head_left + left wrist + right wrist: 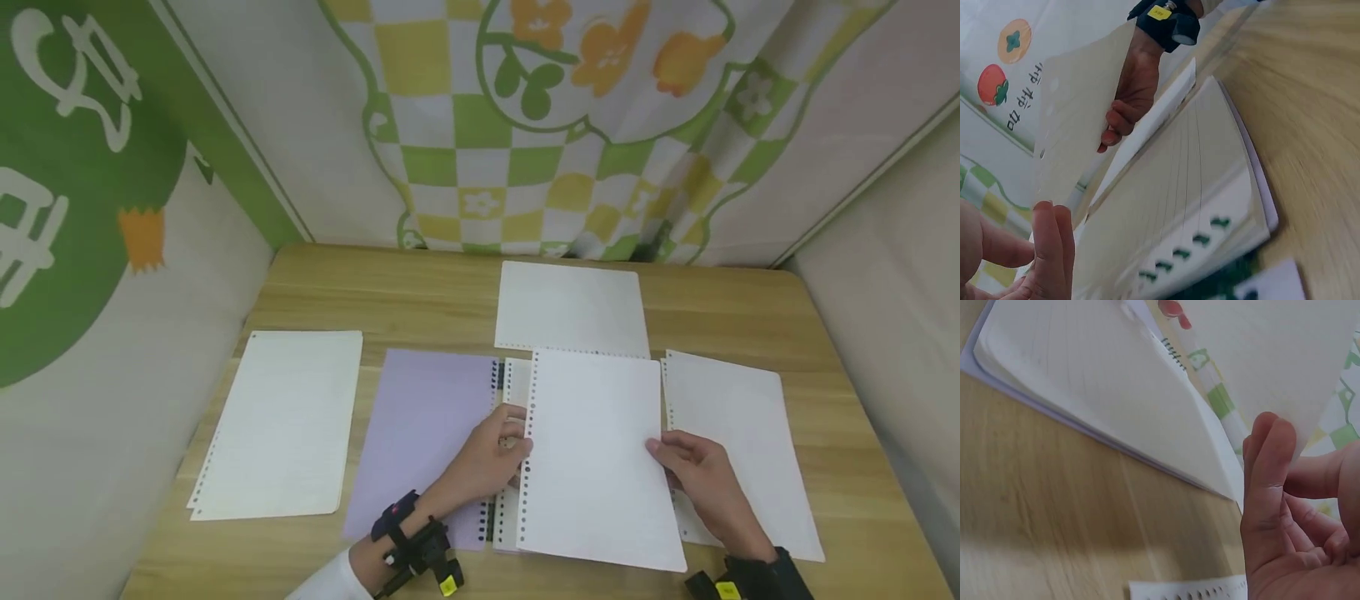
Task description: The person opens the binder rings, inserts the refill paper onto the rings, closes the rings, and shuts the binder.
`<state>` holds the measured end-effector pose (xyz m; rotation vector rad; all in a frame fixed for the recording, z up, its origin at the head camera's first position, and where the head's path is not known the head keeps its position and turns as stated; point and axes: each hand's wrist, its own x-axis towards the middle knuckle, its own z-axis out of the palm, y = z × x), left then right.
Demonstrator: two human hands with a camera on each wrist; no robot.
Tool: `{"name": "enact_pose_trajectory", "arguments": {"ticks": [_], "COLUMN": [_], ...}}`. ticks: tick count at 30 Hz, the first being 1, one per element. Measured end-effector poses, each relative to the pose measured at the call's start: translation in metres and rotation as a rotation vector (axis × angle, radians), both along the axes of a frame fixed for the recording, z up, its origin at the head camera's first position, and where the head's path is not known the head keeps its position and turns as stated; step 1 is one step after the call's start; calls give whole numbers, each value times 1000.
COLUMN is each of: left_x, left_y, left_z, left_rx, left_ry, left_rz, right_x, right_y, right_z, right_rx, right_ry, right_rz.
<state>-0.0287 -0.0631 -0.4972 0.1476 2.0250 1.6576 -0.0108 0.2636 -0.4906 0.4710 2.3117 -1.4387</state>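
Between my two hands a loose-leaf sheet (596, 467) is held up above an open ring binder with a purple cover (420, 425). My left hand (491, 454) pinches its punched left edge between thumb and fingers. On the opposite edge, my right hand (697, 475) pinches the sheet the same way. Below it lies the binder's lined page stack (1172, 181), and the left wrist view shows a gap between stack and sheet. Green binding rings (1174, 354) show in the right wrist view. In the head view the held sheet covers most of the stack.
Loose punched sheets (281, 425) lie at the left of the wooden table (390, 287). More punched sheets (738, 450) lie at the right, partly behind my right hand. Another sheet (570, 304) lies sideways at the back, near the checkered curtain (487, 167).
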Motion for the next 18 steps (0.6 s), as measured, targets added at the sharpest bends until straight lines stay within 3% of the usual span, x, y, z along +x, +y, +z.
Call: {"name": "enact_pose_trajectory", "arguments": {"ticks": [5,10,15,18], "left_x": [1,-3,-10,-14], "left_y": [-19,-31,-33,-33], "left_z": [0,3,3,3], "left_rx": [-87,-262,-439,-490], "left_ry": [93,288,478,536], "left_rz": [22,27,-52,-95], "right_x": [-2,-5,-7,-10], "right_y": [-13,-21,-25,-27], "right_z": [-6,-9,-11,-12], "right_rx": [-23,-22,-15,-14], "right_ry": [-2,-11,-10,-5], "right_rz": [0,13,15,27]}}
